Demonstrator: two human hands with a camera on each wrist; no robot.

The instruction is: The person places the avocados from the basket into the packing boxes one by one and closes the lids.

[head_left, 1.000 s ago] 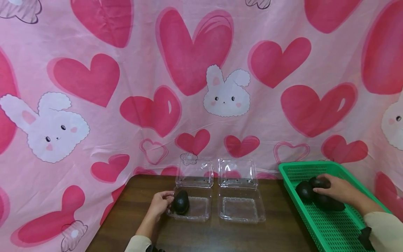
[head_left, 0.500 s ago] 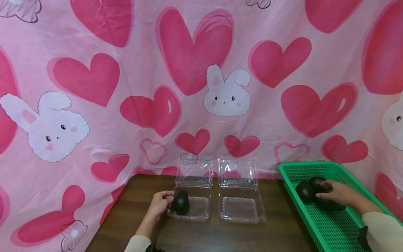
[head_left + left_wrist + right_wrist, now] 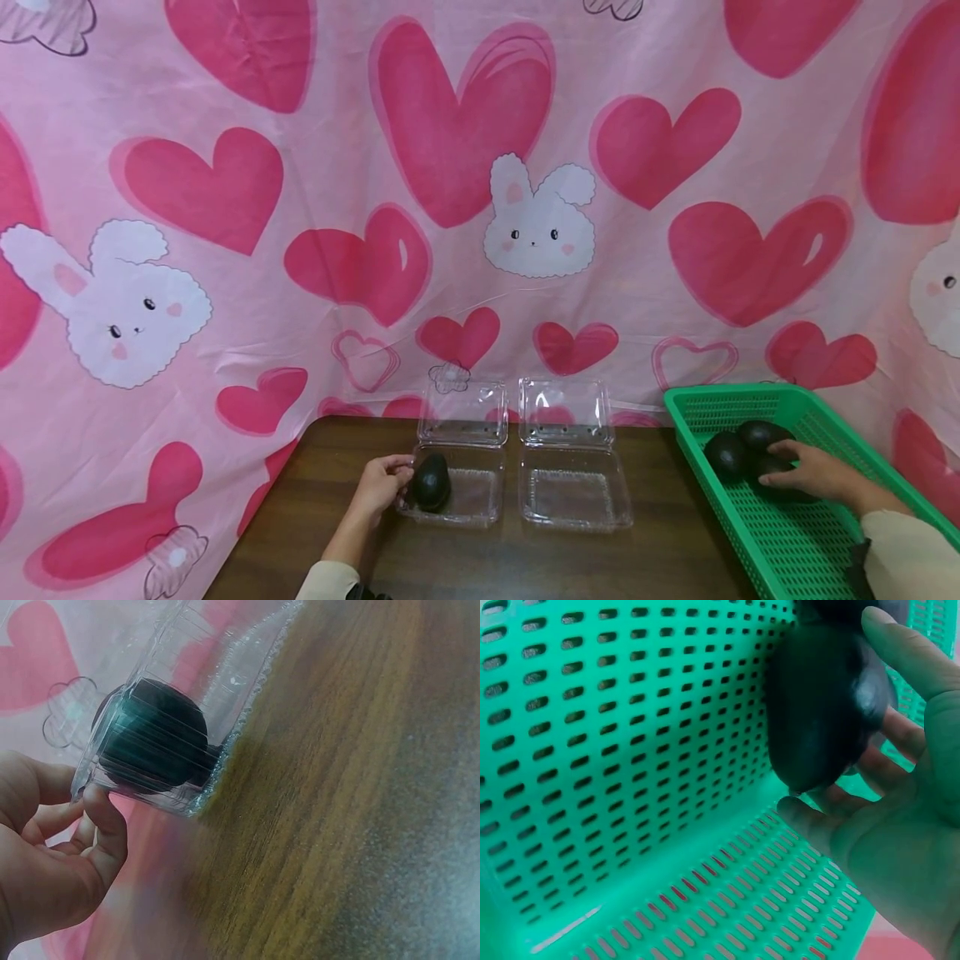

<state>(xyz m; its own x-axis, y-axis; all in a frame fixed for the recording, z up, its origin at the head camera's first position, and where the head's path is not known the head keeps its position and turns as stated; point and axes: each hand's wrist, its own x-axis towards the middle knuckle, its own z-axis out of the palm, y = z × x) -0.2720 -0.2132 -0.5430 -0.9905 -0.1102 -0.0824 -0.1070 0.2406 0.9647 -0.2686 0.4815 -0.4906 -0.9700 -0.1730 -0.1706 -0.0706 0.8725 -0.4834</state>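
Observation:
My left hand (image 3: 384, 485) pinches the left edge of an open clear plastic clamshell box (image 3: 476, 500) between thumb and fingers. Inside that box, at its left side, stands one dark avocado (image 3: 431, 482); the left wrist view shows it through the clear wall. Over in the green basket (image 3: 720, 508), my right hand (image 3: 817, 477) has its fingers curled round the nearest of the dark avocados (image 3: 817, 712). Two more avocados lie close against it, one to the left (image 3: 725, 456) and one behind (image 3: 763, 435).
A second clear clamshell box (image 3: 576, 508) stands beside the first, its lid raised against the backdrop. Both boxes sit on a brown wooden table (image 3: 465, 562). The basket's perforated wall (image 3: 630, 750) rises beside my right hand. A pink cloth with hearts and rabbits (image 3: 637, 292) hangs behind.
My right hand has come off the rear avocado and shifted slightly toward me onto the nearest one. My left hand and the boxes have stayed in place.

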